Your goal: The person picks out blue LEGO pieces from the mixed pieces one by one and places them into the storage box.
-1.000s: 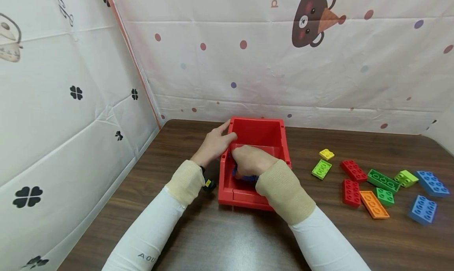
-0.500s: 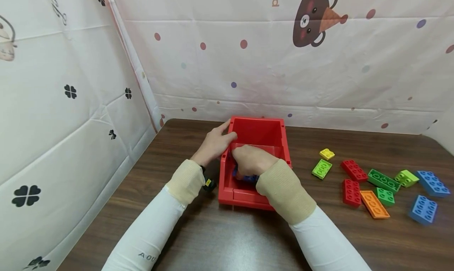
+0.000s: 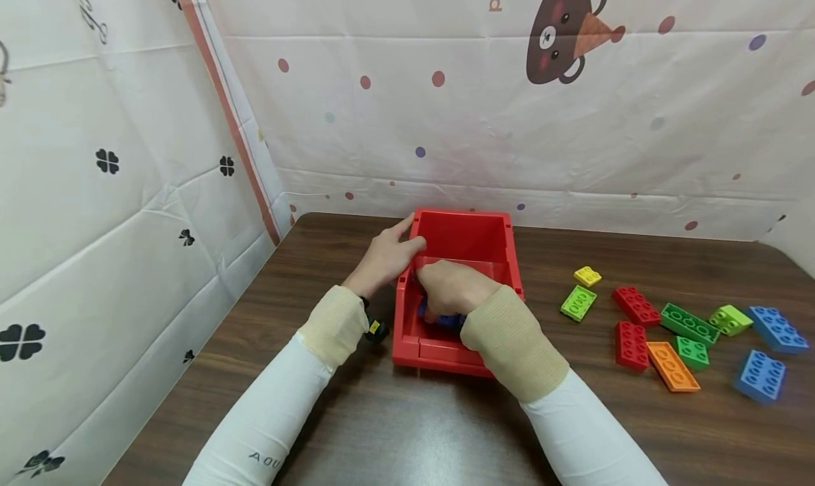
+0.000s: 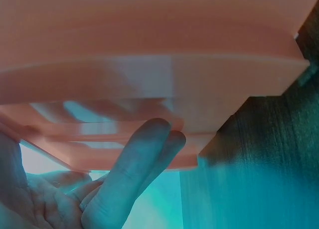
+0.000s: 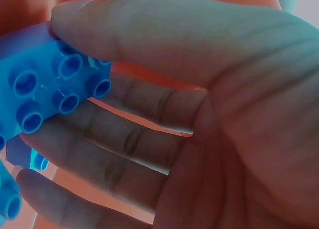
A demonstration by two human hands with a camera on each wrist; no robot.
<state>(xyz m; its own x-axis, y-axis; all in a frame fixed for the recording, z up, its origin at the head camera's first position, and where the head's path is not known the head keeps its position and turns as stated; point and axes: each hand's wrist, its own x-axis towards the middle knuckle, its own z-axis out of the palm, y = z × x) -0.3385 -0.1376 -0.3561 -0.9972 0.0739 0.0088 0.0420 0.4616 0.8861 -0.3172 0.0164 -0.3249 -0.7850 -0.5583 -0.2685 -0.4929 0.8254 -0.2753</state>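
A red plastic bin (image 3: 465,233) stands on the dark wooden table. My left hand (image 3: 384,261) grips its left side wall, thumb over the rim, with the other fingers along the outside. Inside the bin, my right hand (image 3: 455,288) pinches a blue toy brick (image 5: 52,82) between the thumb and the fingers. The studs of that brick face the right wrist camera. More blue bricks (image 5: 9,199) show below it at the left edge of that view. From the head, the right hand covers most of what lies in the bin.
Loose toy bricks lie to the right of the bin: a yellow one (image 3: 587,276), a lime one (image 3: 578,303), red, green and orange (image 3: 672,367) ones, and blue ones (image 3: 760,376) farthest right. Printed white cloth (image 3: 382,132) hangs behind and at the left of the table.
The cloth on the left has shifted a little to the left. Both hands and the bin stay in place.
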